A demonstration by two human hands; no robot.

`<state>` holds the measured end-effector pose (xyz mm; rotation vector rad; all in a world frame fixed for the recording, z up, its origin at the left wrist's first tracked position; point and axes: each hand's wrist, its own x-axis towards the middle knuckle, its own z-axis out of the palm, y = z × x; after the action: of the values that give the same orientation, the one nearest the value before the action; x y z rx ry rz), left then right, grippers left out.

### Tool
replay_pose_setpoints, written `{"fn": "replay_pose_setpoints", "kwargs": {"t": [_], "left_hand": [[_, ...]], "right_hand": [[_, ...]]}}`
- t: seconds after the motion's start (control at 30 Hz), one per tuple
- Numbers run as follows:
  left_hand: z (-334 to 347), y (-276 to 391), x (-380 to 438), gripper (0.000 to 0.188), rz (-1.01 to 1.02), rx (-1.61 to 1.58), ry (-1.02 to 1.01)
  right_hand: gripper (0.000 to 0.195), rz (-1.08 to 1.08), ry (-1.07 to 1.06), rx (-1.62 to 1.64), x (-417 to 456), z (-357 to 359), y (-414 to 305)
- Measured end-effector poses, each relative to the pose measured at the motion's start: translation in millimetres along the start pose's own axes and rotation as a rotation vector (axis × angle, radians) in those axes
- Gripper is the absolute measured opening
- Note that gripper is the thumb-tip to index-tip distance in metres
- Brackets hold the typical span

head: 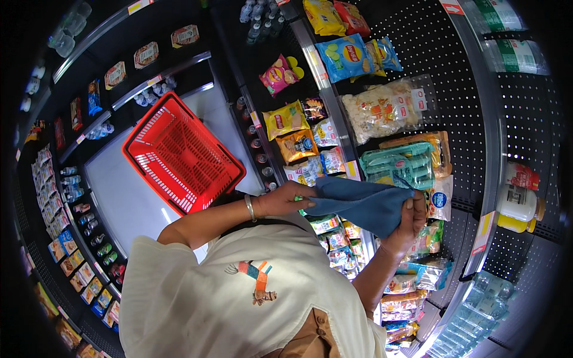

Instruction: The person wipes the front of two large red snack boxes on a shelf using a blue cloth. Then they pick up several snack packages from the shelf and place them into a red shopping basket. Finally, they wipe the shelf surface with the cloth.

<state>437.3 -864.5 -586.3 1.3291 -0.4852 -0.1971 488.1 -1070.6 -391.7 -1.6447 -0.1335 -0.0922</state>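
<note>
A blue-grey cloth (358, 201) is stretched between both of my hands, its upper edge folded over. My left hand (286, 199), with a metal bracelet at the wrist, pinches the cloth's left end between thumb and fingers. The opposite end is gripped in my right hand (409, 219), fingers curled around it. Just behind the cloth, packaged snacks lie on the shelf, including a teal plastic-wrapped pack of rolls (398, 163) and a white bag (441, 199) near my right fingers.
A red plastic shopping basket (183, 152) stands beyond my left forearm, above the pale floor (112, 165). Shelves on the right hold a blue chip bag (344, 58), a clear snack bag (380, 109) and wrapped bottles (474, 313). Left shelves carry small boxes (85, 275) and cans (87, 219).
</note>
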Motion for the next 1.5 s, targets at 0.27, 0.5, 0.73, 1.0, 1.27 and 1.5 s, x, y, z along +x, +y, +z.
{"fn": "replay_pose_setpoints", "kwargs": {"t": [0.27, 0.5, 0.73, 1.0, 1.27, 1.5], "left_hand": [[17.1, -17.7, 8.6, 0.014, -0.101, -0.184, 0.154], [21.9, -8.9, 23.9, 0.031, -0.178, -0.243, 0.161], [33.3, -3.2, 34.5, 0.059, -0.105, -0.262, 0.033], [32.9, -21.9, 39.9, 0.024, -0.179, -0.427, 0.029], [-0.8, 0.4, 33.6, 0.021, -0.163, -0.74, 0.243], [-9.7, -0.7, 31.5, 0.021, -0.156, -0.781, 0.265]], "right_hand": [[0.027, 0.018, -0.022, 0.03, -12.9, 7.1, -9.0], [0.026, 0.044, -0.022, 0.107, -27.8, 1.7, -19.0], [0.022, 0.012, -0.071, 0.166, -31.9, -10.9, -16.4], [0.022, 0.008, -0.027, 0.154, -30.2, -11.3, -21.6], [0.023, 0.071, 0.208, 0.147, -28.5, -18.9, -10.8], [0.021, 0.139, 0.148, 0.143, -31.6, -29.4, 7.1]]}}
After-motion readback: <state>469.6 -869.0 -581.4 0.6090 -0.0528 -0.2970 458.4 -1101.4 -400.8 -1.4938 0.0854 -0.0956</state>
